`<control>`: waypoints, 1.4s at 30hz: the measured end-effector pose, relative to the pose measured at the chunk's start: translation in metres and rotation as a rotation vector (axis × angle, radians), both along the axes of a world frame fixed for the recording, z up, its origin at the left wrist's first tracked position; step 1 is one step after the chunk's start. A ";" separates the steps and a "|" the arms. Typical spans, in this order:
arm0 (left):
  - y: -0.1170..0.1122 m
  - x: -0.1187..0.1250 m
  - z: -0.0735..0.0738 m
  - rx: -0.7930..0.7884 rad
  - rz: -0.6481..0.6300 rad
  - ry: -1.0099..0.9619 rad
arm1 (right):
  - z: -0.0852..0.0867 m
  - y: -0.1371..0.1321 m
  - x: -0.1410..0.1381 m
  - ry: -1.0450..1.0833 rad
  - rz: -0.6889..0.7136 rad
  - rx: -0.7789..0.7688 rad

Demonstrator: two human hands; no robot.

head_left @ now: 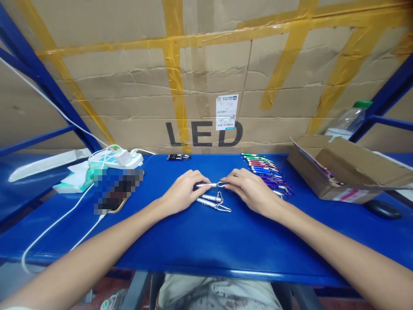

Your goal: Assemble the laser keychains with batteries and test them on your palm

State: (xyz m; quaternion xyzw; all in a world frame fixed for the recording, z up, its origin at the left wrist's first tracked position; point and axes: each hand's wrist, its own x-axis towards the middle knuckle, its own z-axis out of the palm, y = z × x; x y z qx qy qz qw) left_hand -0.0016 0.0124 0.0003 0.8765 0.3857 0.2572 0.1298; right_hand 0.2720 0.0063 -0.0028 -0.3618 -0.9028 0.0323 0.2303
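Note:
Between my two hands is a silver pen with a carabiner clip (211,185). My left hand (183,189) pinches its barrel, while the fingers of my right hand (247,187) close on the carabiner end. Just below, two more silver carabiner pens (211,203) lie on the blue table (193,245), clips pointing right. Beyond my right hand runs a row of carabiner pens (261,170) in green, red, blue and purple, partly covered by that hand. A small group of black carabiner pens (179,157) rests at the table's back edge.
On the right stand an open cardboard box (322,185), a black computer mouse (382,209) and a green-capped bottle (350,120). To the left are a phone (119,191), a tissue pack (75,178), a power strip (129,160) and white cables. A taped carton (135,99) walls the back.

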 end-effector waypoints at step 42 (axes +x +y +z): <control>0.001 -0.008 0.004 -0.132 -0.178 -0.036 | 0.004 -0.004 0.003 0.090 0.153 -0.302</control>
